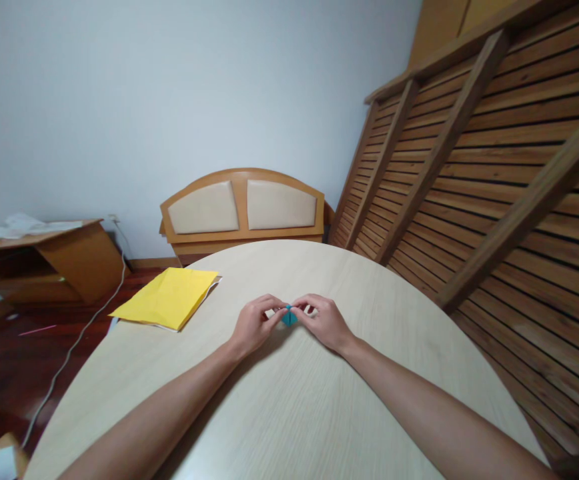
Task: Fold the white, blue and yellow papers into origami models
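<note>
A small teal folded paper piece (pixel 289 317) rests on the round light-wood table (pixel 289 400), near its middle. My left hand (pixel 254 325) pinches its left side with thumb and forefinger. My right hand (pixel 322 321) pinches its right side the same way. The fingertips of both hands meet over the paper and hide most of it. Both forearms lie along the tabletop toward me.
A yellow paper stack (pixel 167 297) lies at the table's far left edge. Behind the table a wooden headboard (pixel 242 210) leans on the wall. A slatted wooden frame (pixel 494 173) stands at the right. A low wooden cabinet (pixel 44 257) and a white cable (pixel 77 340) are at the left.
</note>
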A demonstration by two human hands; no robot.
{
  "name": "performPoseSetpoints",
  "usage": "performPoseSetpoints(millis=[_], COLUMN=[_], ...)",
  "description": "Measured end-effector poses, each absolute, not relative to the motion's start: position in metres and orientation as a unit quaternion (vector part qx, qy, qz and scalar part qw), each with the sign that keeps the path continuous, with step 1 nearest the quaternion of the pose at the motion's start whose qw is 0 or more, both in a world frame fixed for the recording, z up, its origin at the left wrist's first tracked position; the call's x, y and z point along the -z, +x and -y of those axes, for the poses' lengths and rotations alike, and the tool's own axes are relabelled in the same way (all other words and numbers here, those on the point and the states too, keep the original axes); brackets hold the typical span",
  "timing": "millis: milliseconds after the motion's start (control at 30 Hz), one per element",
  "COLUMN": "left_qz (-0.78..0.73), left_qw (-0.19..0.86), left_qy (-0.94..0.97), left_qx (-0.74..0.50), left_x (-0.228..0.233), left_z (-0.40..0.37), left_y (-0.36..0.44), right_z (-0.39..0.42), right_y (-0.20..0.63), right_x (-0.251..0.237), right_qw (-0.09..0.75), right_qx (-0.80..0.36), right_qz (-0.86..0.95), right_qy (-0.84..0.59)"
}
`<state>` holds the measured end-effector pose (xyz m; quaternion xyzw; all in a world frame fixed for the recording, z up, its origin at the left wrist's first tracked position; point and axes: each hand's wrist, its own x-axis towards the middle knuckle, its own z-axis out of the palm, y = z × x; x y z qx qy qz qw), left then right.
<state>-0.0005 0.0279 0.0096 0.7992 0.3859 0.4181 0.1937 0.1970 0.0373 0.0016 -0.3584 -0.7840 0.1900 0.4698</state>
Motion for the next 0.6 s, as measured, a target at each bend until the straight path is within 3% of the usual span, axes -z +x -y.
performPoseSetpoints(millis=[600], left_qz=[-0.375], left_qw=[0.145], left_qy=[0.828], left_qx=[-0.391], left_x=[-0.0077], left_z=[-0.026], left_y=[-0.0008], right_z=[-0.0349], right_y=[0.1964], right_x=[-0.0048], right_qw=[0.439], right_qx=[-0.164], right_qz=[0.817], right_qy=[-0.336])
